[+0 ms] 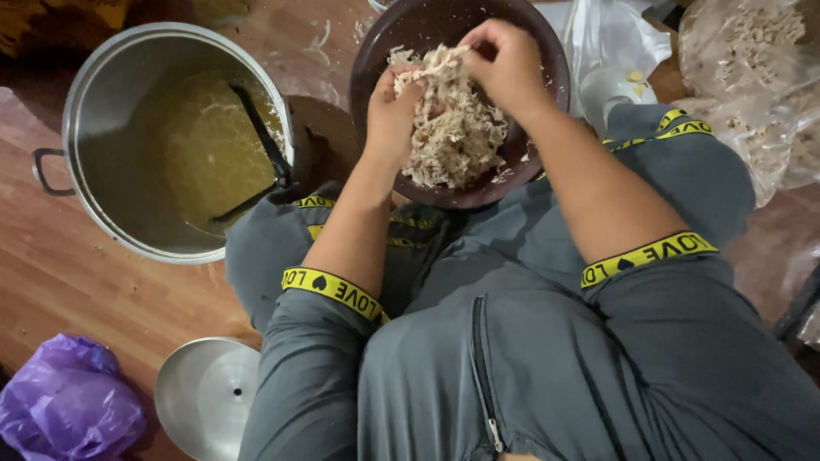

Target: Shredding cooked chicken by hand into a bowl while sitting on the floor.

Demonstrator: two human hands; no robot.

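Two hands are busy here, but going biggest first: a big steel pot (102, 102) sits on the wooden floor (60, 273) off to the person's left, partly full of yellowish broth with a dark ladle (256, 137) leaning in it. Its lid (205, 397) lies flat on the floor nearer the person, next to a crumpled purple plastic bag (64, 410). On the far right there are clear plastic bags (752, 94) with something pale inside, too blurry to say what.

Next down in size, a dark round bowl (547, 51) rests right in front of the person's knees, and the pile of shredded chicken (453, 128) is heaped inside it.

The left hand (391, 115) has its grip closed around a clump at the pile's left edge. The right hand (504, 60) has its fingertips pinched together on a strand at the top of the heap.

What could go sideways: the bowl looks like it's partly propped on the person's legs rather than flat, so a hard tug might tip it and dump meat on the floor. Shreds could also fly over the rim, and a few pale scraps already lie on the boards past the bowl.

Floor is reddish-brown wood, a bit messy, dim indoor light.
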